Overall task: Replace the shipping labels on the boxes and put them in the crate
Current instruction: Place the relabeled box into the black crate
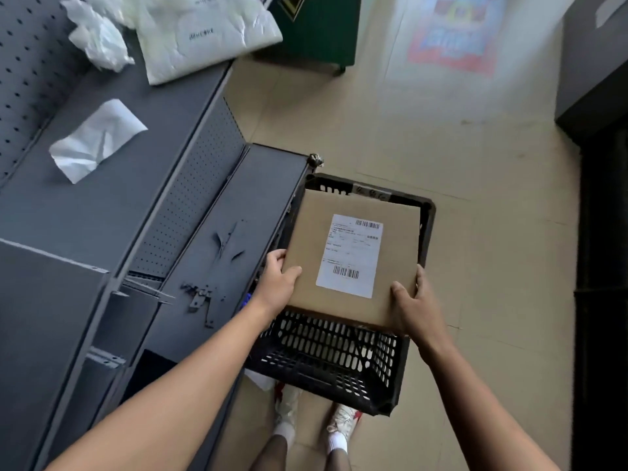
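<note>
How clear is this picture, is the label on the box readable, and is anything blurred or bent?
Head view: light soft and even; the label on the box shows barcodes, but its small print is too soft to read; the coloured poster on the floor is blurred and washed out; the wide lens makes the shelf edges splay; the right edge is dark.

One box, one label, one crate, one left hand, one right hand

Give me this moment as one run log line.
phase: placing | left hand: holds box | right hand: holds box | box: labelled, over crate
</note>
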`<state>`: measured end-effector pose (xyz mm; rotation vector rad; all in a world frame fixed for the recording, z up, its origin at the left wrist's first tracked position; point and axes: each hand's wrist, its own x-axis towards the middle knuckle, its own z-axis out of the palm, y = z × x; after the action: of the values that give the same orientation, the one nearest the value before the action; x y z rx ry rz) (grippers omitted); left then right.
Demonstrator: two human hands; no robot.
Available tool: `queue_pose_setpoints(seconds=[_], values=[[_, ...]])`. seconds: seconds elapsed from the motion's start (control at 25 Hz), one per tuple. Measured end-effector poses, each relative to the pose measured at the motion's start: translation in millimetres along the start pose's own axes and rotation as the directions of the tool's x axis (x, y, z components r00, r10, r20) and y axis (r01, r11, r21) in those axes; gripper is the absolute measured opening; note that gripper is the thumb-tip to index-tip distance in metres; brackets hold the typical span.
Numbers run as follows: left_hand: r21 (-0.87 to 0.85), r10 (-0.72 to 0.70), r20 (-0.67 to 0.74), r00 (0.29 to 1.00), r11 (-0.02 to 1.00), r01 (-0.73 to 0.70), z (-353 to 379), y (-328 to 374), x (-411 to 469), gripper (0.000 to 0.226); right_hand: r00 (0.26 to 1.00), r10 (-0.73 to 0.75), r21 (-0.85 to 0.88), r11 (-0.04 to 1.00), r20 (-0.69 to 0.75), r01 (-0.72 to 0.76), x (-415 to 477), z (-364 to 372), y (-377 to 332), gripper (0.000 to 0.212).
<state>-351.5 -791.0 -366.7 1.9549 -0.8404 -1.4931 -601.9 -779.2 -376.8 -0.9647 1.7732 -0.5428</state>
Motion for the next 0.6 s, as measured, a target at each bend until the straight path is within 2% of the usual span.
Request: queue_pose_setpoints(seconds=[0.16, 0.36, 0.6], values=[[0.108, -0.054, 0.036, 0.998, 0.993, 0.05, 8.0, -35.8, 41.9, 0.05, 1.0, 0.019, -0.07, 0.997, -0.002, -0.019, 43.1, 19.6, 31.3, 0.067], [0.247, -0.032, 0.072, 0.997, 0.969, 0.013, 15.2, -67.3, 89.5, 0.061, 0.994, 0.109, -0.103, 0.989, 0.014, -0.107, 73.6, 42.6, 59.5, 0.056], [0.231, -0.115, 0.139, 0.984, 0.97, 0.081, 31.4, -93.5, 125.7, 0.072, 0.978, 0.208, -0.122, 0.97, -0.017, -0.208, 112.7, 62.2, 87.7, 0.055]])
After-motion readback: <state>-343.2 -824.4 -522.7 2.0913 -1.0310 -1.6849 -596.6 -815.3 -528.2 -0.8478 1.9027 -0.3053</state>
